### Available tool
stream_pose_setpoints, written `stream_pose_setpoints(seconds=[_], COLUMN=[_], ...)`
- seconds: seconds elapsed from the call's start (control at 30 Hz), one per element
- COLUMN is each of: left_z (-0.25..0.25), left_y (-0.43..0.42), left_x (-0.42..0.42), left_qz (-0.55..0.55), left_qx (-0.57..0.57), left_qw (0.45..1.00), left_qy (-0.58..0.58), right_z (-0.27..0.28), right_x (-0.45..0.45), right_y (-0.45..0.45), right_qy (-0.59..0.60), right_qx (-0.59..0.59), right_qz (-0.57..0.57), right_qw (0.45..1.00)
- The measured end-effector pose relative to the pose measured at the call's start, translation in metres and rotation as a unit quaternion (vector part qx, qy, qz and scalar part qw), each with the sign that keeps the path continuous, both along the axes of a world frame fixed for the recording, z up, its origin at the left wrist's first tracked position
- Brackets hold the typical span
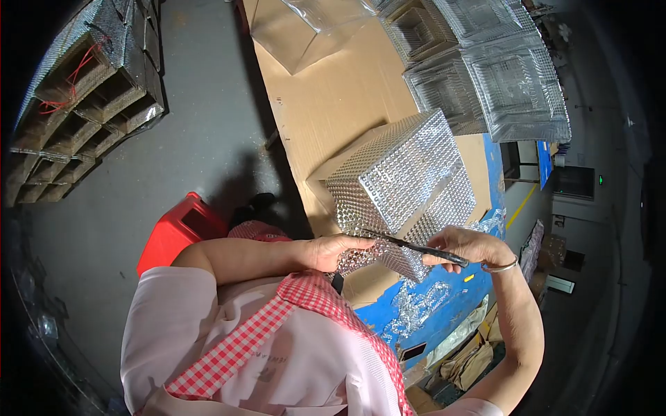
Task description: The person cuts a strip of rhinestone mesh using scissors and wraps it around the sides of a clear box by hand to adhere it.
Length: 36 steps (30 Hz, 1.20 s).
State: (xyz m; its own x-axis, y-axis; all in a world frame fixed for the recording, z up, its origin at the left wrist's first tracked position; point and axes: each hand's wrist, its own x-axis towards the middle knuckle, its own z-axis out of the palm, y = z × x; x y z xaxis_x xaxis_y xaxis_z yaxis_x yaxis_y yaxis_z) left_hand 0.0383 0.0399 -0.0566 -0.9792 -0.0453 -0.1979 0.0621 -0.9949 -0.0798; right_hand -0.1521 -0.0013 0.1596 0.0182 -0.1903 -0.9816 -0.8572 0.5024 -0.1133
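Observation:
A box (409, 173) wrapped in silvery bubble foil stands tilted in the view on a brown cardboard sheet (333, 104). My left hand (333, 251) is closed on a loose flap of bubble foil at the near side of the box. A long dark tool (437, 254) with a thin front part is in my right hand (468, 247), which has a bracelet at its wrist. The tool's thin end lies against the foil beside my left fingertips. Whether it is scissors or a knife, I cannot tell.
Foil-lined open boxes (510, 80) stand at the upper right, near a clear plastic-covered box (298, 31). Foil scraps (416, 305) lie on the blue surface (458, 298). A red stool-like object (180, 232) and stacked compartment boxes (90, 111) are at left.

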Motion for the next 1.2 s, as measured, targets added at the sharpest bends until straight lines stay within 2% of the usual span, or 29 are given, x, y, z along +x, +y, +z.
stream_pose_setpoints(seconds=[0.27,0.47,0.6,0.87,1.2], left_z=[-0.004,-0.003,-0.006,-0.01,-0.028], left_y=[0.0,0.002,0.001,0.002,0.005], left_x=[-0.002,0.003,0.015,0.013,0.01], left_qz=[0.01,0.026,0.044,0.049,0.039], left_qx=[-0.005,-0.026,0.023,-0.001,-0.019], left_qw=[0.999,0.999,0.997,0.999,0.999], left_qy=[0.035,0.026,0.051,0.019,0.031], right_z=[0.001,0.0,0.0,0.0,-0.018], right_x=[-0.001,-0.005,-0.005,0.028,0.012], right_y=[0.005,0.006,0.009,-0.003,0.006], right_qy=[-0.018,-0.002,-0.009,-0.017,-0.021], right_qx=[-0.049,-0.023,-0.024,-0.014,-0.089], right_qz=[-0.035,-0.062,-0.047,0.06,0.06], right_qw=[0.998,0.998,0.999,0.998,0.994])
